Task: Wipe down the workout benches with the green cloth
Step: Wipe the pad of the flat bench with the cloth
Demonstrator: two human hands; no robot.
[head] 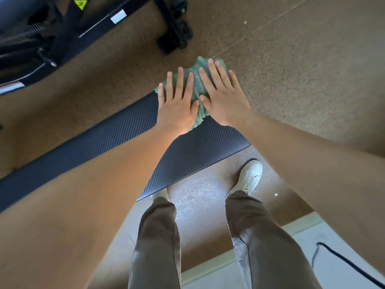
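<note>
A dark ribbed workout bench pad runs from the lower left to the centre of the head view. The crumpled green cloth lies on the pad's far end and hangs over its edge. My left hand and my right hand both press flat on the cloth, side by side, fingers spread and pointing away from me. Most of the cloth is hidden under my palms.
A black metal machine frame with a foot stands at the upper left on the brown speckled floor. My legs and white shoes stand just behind the bench. A black cable lies on a pale floor strip at the lower right.
</note>
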